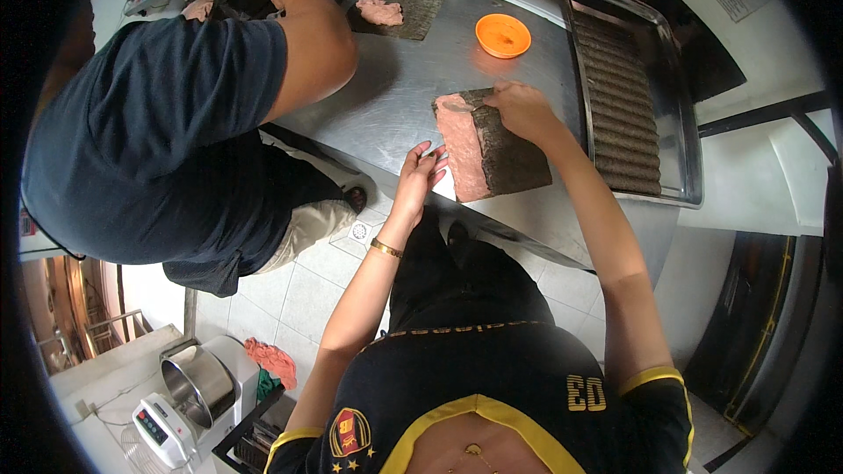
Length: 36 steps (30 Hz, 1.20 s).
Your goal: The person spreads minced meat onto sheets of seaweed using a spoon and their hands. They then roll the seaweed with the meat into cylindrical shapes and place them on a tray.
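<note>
A dark seaweed sheet [520,162] lies on the steel table in front of me. Pink meat paste [461,151] covers its left part in a thick band. At the far end of the band my right hand [520,112] is closed in a pinch. A thin, flat grey tool [460,108], its kind unclear, reaches from those fingers onto the paste. My left hand [420,177] is open at the sheet's left edge, palm up and fingers apart; whether it touches the sheet I cannot tell.
Beyond the sheet stands an orange bowl [503,36]. To the right, a metal tray [685,136] holds several dark rolls [622,105]. A co-worker [167,140] leans over the table at left, near another seaweed sheet [426,10] with a pink lump [380,11].
</note>
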Each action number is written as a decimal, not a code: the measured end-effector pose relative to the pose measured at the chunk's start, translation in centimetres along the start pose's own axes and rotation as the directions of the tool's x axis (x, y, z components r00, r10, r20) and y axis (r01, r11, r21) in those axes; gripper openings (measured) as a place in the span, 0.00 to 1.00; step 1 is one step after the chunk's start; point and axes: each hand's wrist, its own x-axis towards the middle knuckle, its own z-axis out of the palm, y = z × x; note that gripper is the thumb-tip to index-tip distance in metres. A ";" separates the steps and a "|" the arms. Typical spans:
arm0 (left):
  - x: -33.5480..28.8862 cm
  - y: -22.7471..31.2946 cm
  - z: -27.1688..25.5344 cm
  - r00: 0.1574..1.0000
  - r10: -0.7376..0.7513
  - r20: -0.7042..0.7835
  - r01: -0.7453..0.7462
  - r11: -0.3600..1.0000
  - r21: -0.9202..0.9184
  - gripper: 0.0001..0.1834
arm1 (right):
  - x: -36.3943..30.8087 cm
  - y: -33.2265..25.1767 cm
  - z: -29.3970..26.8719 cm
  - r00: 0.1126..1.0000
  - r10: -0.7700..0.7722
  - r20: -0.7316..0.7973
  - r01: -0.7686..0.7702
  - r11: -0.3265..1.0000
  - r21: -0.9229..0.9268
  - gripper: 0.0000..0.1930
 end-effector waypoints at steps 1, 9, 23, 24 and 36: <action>0.0 0.0 0.0 1.000 0.008 0.006 -0.008 1.000 -0.009 0.25 | 0.1 0.0 0.1 0.998 0.020 0.051 -0.020 1.000 -0.001 0.16; 0.1 0.0 -0.1 1.000 -0.006 0.021 0.008 0.998 -0.062 0.24 | -4.3 -1.4 -0.8 0.981 -0.138 0.137 0.144 0.989 -0.033 0.16; 0.1 0.3 -0.1 0.998 -0.022 0.052 0.024 0.999 -0.032 0.24 | -9.4 -2.5 -4.1 0.950 -0.138 0.279 0.121 0.990 0.076 0.17; 0.0 0.4 -0.1 0.998 -0.022 0.053 0.024 0.999 -0.031 0.24 | -8.8 -2.5 -4.2 0.960 -0.120 0.253 0.108 0.992 0.062 0.17; -0.5 0.6 -0.7 0.993 -0.055 0.102 0.058 0.998 -0.024 0.25 | -9.8 -4.4 -1.2 0.980 -0.134 0.144 0.146 0.986 -0.075 0.14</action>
